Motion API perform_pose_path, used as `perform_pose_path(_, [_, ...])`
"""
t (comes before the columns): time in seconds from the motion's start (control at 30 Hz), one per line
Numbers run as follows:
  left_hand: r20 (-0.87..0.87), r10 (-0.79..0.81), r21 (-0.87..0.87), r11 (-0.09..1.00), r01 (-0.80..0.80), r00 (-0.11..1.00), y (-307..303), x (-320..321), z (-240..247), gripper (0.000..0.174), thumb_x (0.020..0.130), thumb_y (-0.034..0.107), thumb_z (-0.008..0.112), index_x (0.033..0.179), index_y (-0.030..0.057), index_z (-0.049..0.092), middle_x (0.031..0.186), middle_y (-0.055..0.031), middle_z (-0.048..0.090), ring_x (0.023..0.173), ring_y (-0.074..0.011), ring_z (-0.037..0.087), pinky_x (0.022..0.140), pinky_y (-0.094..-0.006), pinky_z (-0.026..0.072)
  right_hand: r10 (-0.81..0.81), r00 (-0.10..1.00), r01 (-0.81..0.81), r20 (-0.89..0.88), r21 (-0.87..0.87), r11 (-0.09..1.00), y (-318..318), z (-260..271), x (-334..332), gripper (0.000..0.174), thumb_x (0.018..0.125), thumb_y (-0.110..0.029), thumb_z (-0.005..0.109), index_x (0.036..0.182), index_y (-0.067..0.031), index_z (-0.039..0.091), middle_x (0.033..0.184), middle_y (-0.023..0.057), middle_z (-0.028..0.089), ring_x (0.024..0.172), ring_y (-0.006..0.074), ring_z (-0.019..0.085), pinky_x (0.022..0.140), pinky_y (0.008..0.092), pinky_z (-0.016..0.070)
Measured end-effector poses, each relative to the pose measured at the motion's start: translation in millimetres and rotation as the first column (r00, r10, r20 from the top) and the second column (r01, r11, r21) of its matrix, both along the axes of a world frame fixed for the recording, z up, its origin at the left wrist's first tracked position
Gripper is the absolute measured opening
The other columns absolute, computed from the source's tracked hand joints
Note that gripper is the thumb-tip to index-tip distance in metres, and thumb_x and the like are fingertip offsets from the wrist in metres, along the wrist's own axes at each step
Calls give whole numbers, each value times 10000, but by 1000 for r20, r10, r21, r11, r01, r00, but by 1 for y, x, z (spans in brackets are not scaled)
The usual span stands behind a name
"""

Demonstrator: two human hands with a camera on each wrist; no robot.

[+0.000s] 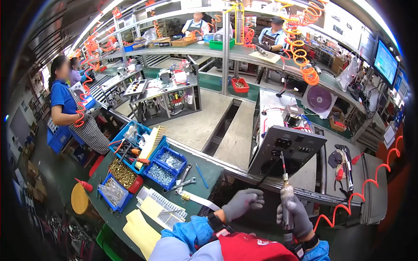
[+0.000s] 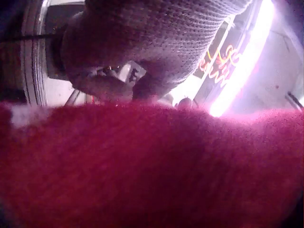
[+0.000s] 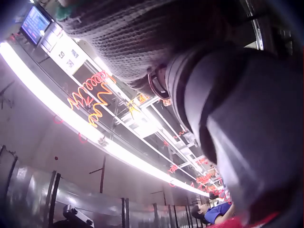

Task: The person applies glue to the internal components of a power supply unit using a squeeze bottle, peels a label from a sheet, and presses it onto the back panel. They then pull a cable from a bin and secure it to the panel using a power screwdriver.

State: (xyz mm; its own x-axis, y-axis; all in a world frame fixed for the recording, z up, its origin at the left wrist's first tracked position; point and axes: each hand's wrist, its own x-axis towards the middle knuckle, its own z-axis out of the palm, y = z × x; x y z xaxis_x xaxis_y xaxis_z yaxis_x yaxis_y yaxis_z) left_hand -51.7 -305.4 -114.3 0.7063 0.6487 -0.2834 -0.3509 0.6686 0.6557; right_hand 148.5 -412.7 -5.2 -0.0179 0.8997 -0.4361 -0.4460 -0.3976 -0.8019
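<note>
My right hand (image 1: 300, 217), in a grey knit glove, grips a metal-bodied power screwdriver (image 1: 287, 198). Its long bit points up, its tip overlapping the dark panel (image 1: 300, 148) of a box-shaped machine in the head view. Sockets and cutouts mark that panel. The grey-gloved left hand (image 1: 244, 203) is near the bench edge, left of the screwdriver, fingers bent toward the thumb; I cannot tell whether they hold something small. A thin black cord (image 1: 268, 172) runs down from the panel close above these fingers. Red cloth fills much of the left wrist view. The right wrist view shows the glove (image 3: 128, 42) and the smooth grey tool body (image 3: 247, 118).
Blue bins (image 1: 160, 175) of small metal parts, a tray of brass fittings (image 1: 123, 173), wrenches (image 1: 184, 177) and a compartment box (image 1: 161, 209) lie on the green bench at left. A coiled orange hose (image 1: 370, 185) hangs at right. Other people work around the line.
</note>
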Motion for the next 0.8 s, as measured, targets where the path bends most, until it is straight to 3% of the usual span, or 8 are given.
perform_pose_path(0.07, [18, 35, 1, 999, -35, 999, 10, -20, 4, 435, 982, 152, 560, 1360, -45, 473, 1148, -141, 622, 973, -192, 646, 784, -293, 555, 146, 981, -145, 128, -17, 989, -9, -3, 2, 518, 839, -189, 629, 1305, -82, 429, 826, 95, 609, 621, 189, 625, 560, 330, 554])
perform_pose_path(0.1, [-23, 69, 32, 997, -68, 997, 15, -25, -2, 455, 998, 216, 571, 1362, -38, 474, 1109, -127, 641, 851, -145, 628, 686, -257, 533, 190, 970, -179, 153, -79, 981, -15, -1, -2, 592, 812, -138, 647, 1348, -70, 405, 817, 105, 615, 605, 189, 630, 573, 324, 553])
perform_pose_path(0.2, [-175, 178, 49, 984, -172, 968, 18, -29, 10, 298, 994, 299, 598, 1143, 41, 589, 888, -34, 616, 640, -51, 521, 493, -179, 416, 356, 917, -340, 182, -111, 934, -21, -21, -7, 682, 800, -116, 700, 1394, -62, 370, 920, 87, 595, 691, 163, 644, 617, 301, 550])
perform_pose_path(0.3, [-162, 253, 41, 967, -250, 954, 19, -30, 19, 227, 987, 322, 611, 909, 110, 583, 756, 21, 578, 567, -23, 493, 438, -172, 360, 422, 894, -405, 149, -132, 905, -24, -23, -16, 721, 818, -141, 734, 1421, -42, 350, 992, 82, 572, 812, 162, 644, 701, 293, 549])
perform_pose_path(0.4, [-118, 346, 29, 938, -345, 931, 22, -22, 21, 230, 994, 338, 594, 906, 125, 579, 728, 33, 559, 537, -22, 457, 420, -176, 339, 443, 879, -427, 177, -119, 896, -24, -32, -16, 735, 825, -140, 733, 1436, -34, 337, 1024, 86, 567, 845, 157, 639, 729, 293, 547])
perform_pose_path(0.6, [-188, 225, 13, 974, -227, 956, 28, -22, 10, 260, 1012, 361, 552, 976, 105, 571, 698, 46, 493, 497, -26, 408, 388, -172, 293, 447, 875, -431, 184, -122, 894, -23, -29, -12, 760, 822, -144, 744, 1448, -32, 328, 1039, 76, 560, 849, 147, 617, 730, 296, 546])
perform_pose_path(0.7, [-87, 237, -43, 969, -241, 968, 29, -15, 7, 262, 1010, 358, 556, 970, 99, 566, 678, 48, 481, 487, -27, 400, 385, -175, 291, 451, 870, -431, 200, -135, 892, -22, -32, -10, 764, 819, -146, 749, 1449, -32, 331, 1049, 75, 553, 867, 142, 602, 727, 295, 544])
perform_pose_path(0.8, [-122, 278, -38, 958, -284, 953, 28, -11, 11, 264, 1005, 361, 566, 964, 100, 560, 661, 52, 468, 476, -26, 385, 384, -177, 290, 446, 871, -426, 206, -134, 895, -22, -39, -7, 765, 813, -142, 754, 1447, -35, 339, 1066, 76, 545, 885, 140, 593, 727, 300, 544])
